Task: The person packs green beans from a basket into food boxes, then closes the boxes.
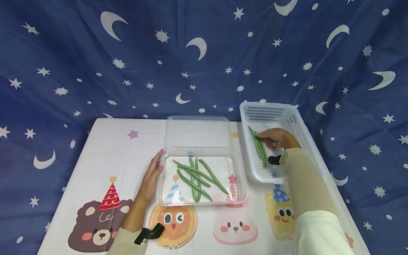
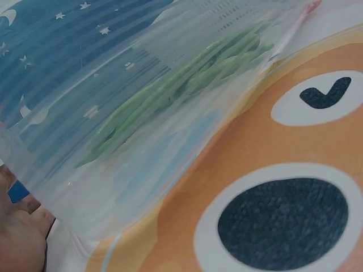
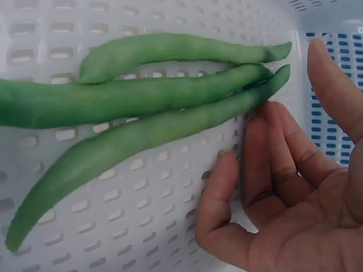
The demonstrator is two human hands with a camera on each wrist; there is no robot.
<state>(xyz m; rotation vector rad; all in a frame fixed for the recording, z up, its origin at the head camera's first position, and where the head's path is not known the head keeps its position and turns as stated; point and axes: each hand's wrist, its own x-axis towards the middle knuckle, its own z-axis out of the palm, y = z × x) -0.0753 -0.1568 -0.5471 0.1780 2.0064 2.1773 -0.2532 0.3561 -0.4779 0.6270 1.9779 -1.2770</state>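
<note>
Inside a white perforated basket [image 1: 310,150], my right hand [image 1: 276,138] reaches down beside three green beans [image 3: 150,129]. The right wrist view has the fingers by the tip of the nearest bean; the thumb stands apart, so the hand pinches nothing. My left hand [image 1: 151,179] rests against the left wall of a clear plastic box [image 1: 240,191], fingers and thumb along its outside. Several green beans [image 1: 196,179] lie crossed on the floor of that box. Through the hazy box wall, the left wrist view shows the same beans [image 2: 164,93].
Behind the box lies a clear lid [image 1: 197,131], flat on the table. A white cloth with cartoon figures [image 1: 102,226] covers the tabletop. A dark blue curtain [image 1: 143,46] with moons and stars hangs behind and at both sides.
</note>
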